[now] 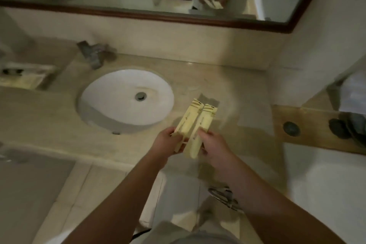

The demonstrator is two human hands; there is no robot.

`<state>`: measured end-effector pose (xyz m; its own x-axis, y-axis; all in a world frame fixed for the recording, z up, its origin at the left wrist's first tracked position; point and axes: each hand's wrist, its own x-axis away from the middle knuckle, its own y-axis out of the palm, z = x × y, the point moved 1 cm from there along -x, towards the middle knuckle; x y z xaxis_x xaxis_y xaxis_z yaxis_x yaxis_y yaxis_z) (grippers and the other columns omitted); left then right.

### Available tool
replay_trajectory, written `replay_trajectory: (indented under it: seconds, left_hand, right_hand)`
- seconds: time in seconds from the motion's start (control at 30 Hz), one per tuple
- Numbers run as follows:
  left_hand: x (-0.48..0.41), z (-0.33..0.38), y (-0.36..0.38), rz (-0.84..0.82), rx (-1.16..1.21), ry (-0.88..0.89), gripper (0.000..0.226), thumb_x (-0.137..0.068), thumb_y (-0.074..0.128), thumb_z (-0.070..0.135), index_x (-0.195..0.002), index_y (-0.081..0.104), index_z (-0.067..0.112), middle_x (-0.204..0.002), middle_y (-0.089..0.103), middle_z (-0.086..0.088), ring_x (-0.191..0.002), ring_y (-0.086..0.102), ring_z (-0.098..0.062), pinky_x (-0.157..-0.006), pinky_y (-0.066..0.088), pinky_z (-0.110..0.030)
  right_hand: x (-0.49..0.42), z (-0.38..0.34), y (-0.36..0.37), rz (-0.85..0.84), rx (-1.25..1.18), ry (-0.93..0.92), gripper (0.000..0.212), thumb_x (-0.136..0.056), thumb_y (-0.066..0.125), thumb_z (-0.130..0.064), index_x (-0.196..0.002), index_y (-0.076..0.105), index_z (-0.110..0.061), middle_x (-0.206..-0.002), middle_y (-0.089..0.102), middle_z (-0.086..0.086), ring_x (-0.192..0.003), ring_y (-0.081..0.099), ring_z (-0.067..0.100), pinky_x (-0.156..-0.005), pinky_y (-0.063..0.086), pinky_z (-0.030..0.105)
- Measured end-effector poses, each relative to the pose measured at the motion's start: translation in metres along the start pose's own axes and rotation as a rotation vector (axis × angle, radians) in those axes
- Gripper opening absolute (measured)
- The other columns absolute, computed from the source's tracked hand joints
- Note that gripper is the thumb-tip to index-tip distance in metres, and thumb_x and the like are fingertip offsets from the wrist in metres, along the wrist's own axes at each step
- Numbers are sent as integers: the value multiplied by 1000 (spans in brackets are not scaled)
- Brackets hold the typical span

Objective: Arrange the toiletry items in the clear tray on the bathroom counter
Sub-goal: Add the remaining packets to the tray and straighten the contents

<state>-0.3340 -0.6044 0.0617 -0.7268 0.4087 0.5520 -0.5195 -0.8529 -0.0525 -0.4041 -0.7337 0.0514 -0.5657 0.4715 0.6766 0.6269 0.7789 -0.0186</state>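
I hold two long pale-yellow toiletry boxes side by side above the counter, right of the sink. My left hand [165,141] grips the near end of the left box [187,120]. My right hand [213,143] grips the near end of the right box [200,131]. Both boxes point away from me and have dark stripes at their far ends. A clear tray [46,79] sits blurred at the far left of the counter, holding pale packets and dark items. The whole picture is motion-blurred.
A round white sink [126,98] is set in the beige counter [227,85], with a metal tap [93,53] behind it. A wood-framed mirror [138,15] runs along the wall. At the right is a wooden board [316,125] with dark round objects and a white tub edge below.
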Motion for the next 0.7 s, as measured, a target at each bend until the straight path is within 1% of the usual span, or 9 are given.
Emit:
replay_trajectory:
  seconds: [0.1,0.2,0.27,0.33,0.4,0.47,0.53,0.63,0.7]
  left_hand:
    - [20,-10,-69,139,31,32,14,-91,54,15,-99,65,14,-86,71,-8,-68,66,-16,-64,51,-30]
    - [52,-35,-157,294,9,24,11,-86,60,20,-85,71,22,-75,69,-6,-69,63,-18,-63,47,-30]
    - [76,-51,-216,395,37,15,9,-86,63,19,-86,71,21,-73,66,-4,-69,59,-18,-63,46,-30]
    - [96,-63,-273,478,51,9,9,-86,64,19,-90,71,18,-74,64,-4,-68,57,-16,-62,44,-27]
    - [108,-74,-324,528,23,12,9,-85,64,22,-88,71,19,-75,66,-2,-69,59,-16,-62,44,-26]
    - [116,-80,-372,557,-7,30,8,-83,65,25,-85,71,20,-76,67,-1,-69,59,-15,-64,44,-27]
    - [118,-81,-414,578,-17,51,6,-84,66,20,-85,71,17,-77,62,-4,-66,54,-13,-59,41,-24]
    - [115,-68,-465,618,-63,106,7,-84,67,12,-89,71,9,-78,60,-4,-64,50,-10,-49,36,-11]
    - [104,-58,-494,615,-76,123,5,-83,69,12,-83,71,16,-81,64,-4,-69,55,-14,-55,40,-16]
  right_hand:
    - [11,-4,59,-13,153,-88,21,-94,58,-30,-98,70,-14,-72,66,1,-56,55,12,-49,37,24]
    - [27,5,136,-100,188,-83,16,-93,58,-25,-93,68,-12,-62,54,0,-50,43,11,-46,32,23]
    - [42,16,193,-179,176,-69,14,-91,61,-22,-91,69,-10,-63,51,2,-51,40,12,-47,30,25]
    - [60,26,251,-271,198,-75,10,-90,62,-17,-86,69,-12,-66,54,3,-54,43,12,-50,32,26]
    - [76,34,303,-327,209,-79,8,-90,62,-13,-84,69,-12,-68,58,5,-56,47,12,-51,36,26]
    - [87,41,351,-367,175,-56,6,-90,63,-13,-88,68,-11,-71,61,5,-58,50,12,-52,39,25]
    - [94,45,392,-390,153,-37,7,-92,62,-14,-94,67,-10,-74,63,5,-60,52,11,-52,40,24]
    - [97,43,437,-383,129,-22,12,-94,56,-16,-98,66,-12,-80,65,5,-65,56,13,-54,42,24]
    - [90,37,459,-363,94,-11,15,-95,53,-17,-99,66,-12,-80,65,5,-64,56,13,-52,43,23]
